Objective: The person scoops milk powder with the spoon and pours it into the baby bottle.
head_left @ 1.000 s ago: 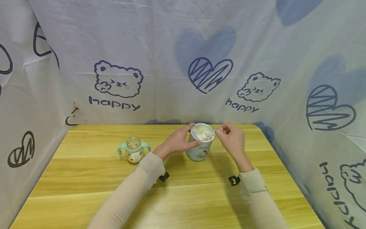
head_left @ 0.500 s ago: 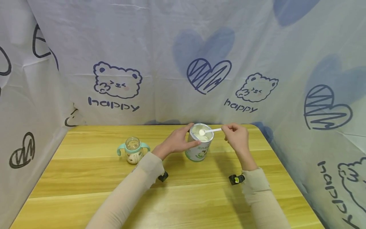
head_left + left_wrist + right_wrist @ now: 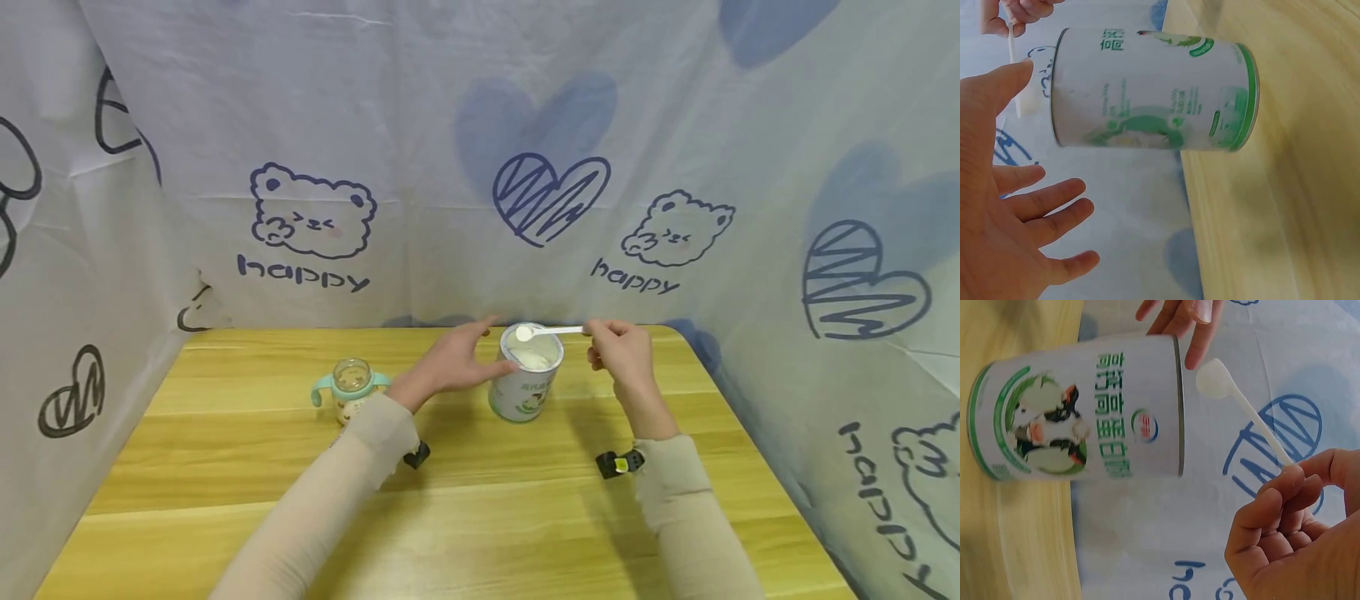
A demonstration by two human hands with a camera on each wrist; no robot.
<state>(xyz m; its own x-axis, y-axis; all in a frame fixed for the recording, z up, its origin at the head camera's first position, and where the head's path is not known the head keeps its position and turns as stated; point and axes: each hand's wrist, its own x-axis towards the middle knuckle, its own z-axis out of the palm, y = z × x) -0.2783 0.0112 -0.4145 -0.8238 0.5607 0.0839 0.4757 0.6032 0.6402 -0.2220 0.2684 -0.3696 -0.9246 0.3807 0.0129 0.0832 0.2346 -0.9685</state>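
A white milk powder can point(image 3: 521, 395) with green trim and a cow picture point(image 3: 1047, 425) stands uncovered near the table's back edge, pale powder inside. Pinched by the handle's end in my right hand point(image 3: 622, 352) is a white scoop point(image 3: 1254, 415); its bowl, filled with powder, hangs above the can's mouth. My left hand point(image 3: 453, 358) is at the can's left side, fingers spread and straight, with a gap between most fingers and the can in the left wrist view. Left of that hand stands a clear baby bottle point(image 3: 352, 379) with mint-green handles, uncapped, partly covered by my sleeve.
The wooden table point(image 3: 525, 517) reaches back to a pale cloth point(image 3: 420, 250) printed with bears and hearts, which also hangs at both sides. A black wrist camera point(image 3: 619, 463) sits below my right wrist.
The scoop has come up out of the powder, bowl now above the can. My left hand has let go of the can and shifted slightly left. The can stays put.
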